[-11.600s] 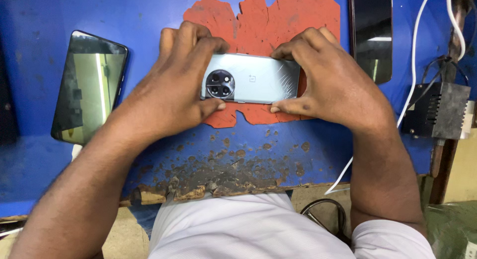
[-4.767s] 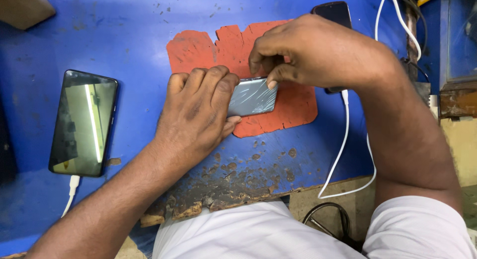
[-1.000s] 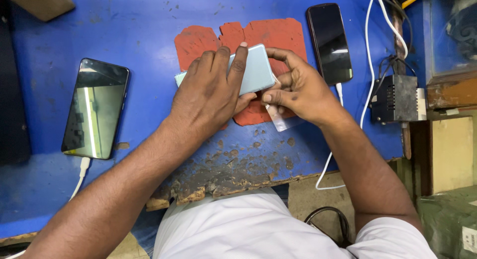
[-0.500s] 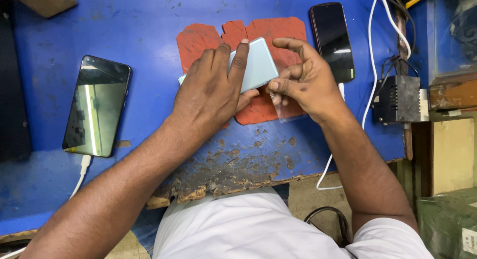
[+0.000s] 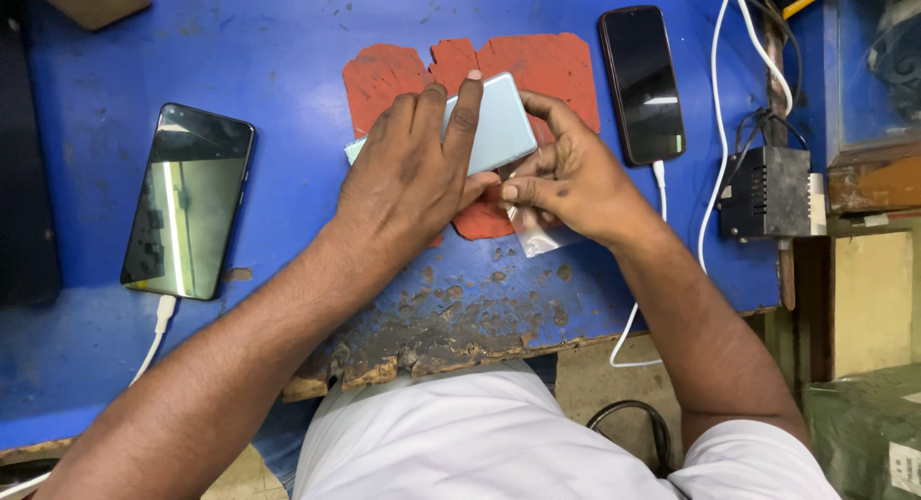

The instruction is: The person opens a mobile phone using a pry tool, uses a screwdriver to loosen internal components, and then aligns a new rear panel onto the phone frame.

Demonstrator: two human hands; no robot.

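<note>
Blue bench [image 5: 240, 59] | left hand [image 5: 413, 174] clamps pale phone [image 5: 499, 126] | right hand [image 5: 571, 188] pinches clear film [image 5: 542, 236] | chipped near edge

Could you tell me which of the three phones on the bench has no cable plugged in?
The pale blue phone under the left hand; both dark phones are plugged into white cables.
</note>
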